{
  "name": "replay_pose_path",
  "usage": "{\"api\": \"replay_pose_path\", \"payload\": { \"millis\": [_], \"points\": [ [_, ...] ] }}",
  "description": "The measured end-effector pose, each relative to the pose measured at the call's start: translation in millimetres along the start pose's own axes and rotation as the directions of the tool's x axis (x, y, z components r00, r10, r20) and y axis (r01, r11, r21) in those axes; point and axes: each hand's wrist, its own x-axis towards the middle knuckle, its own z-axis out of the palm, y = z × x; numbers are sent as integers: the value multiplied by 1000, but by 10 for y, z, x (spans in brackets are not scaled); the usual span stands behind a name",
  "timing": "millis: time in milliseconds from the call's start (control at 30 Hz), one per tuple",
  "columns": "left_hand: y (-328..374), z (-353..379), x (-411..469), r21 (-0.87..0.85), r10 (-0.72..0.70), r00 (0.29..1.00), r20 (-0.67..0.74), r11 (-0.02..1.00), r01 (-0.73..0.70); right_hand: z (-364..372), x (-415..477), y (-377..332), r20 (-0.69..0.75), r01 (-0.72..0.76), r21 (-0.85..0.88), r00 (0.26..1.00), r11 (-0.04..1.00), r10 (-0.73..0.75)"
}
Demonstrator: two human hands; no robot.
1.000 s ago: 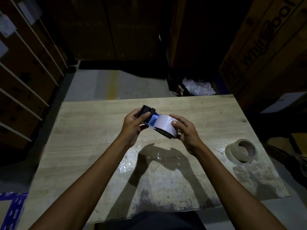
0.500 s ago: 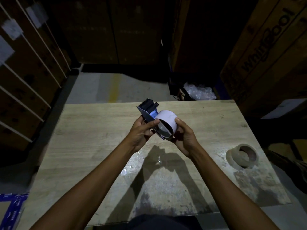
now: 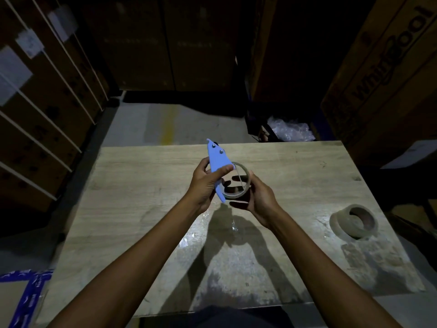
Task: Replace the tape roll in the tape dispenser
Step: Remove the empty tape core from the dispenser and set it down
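The tape dispenser (image 3: 216,159) is up in the air over the middle of the table (image 3: 142,185), its blue side plate turned towards me and its nose pointing away. My left hand (image 3: 203,183) grips it, thumb laid across the plate and fingers wrapped behind. Against the plate's right face sits the tape roll (image 3: 234,195), a thin-walled ring I can see straight through. My right hand (image 3: 259,197) holds it, fingers curled round the far side and thumb under the lower rim. I cannot tell whether the ring is seated on the hub or already half off it, as the plate and my fingers hide that joint. Going by how thin the ring looks, I judge this is the spent roll coming off, so the job is at its early stage. The next move calls for a straight sideways pull with the right hand while the left keeps the dispenser steady, so the ring does not catch on the hub. The spare rolls (image 3: 353,221) lie well apart on the table's right side, one leaning on the other, within reach once my right hand is free. Cardboard boxes (image 3: 390,67) stand in the dark beyond.
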Motion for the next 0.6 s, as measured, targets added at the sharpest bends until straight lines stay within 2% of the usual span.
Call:
{"api": "replay_pose_path", "payload": {
  "millis": [67,200,333,467,600],
  "points": [
    [-21,-44,17,43,3,1000,-11,999,-3,10,33,35,-33,37,-59,999,998,-39],
    [-55,-34,-7,87,-39,999,-31,995,42,125,55,39,-73,146,-21,986,989,-148],
    [-47,25,-49,103,-65,996,-64,992,71,276,92,111,-183,198,5,964,980,-194],
    [36,-4,-104,119,-113,994,-2,986,113,335,79,119,-214,162,127,968,979,-132],
    [115,-92,-127,-68,-271,959,81,959,276,316,131,158,-179,63,319,984,946,-5]
  ]
}}
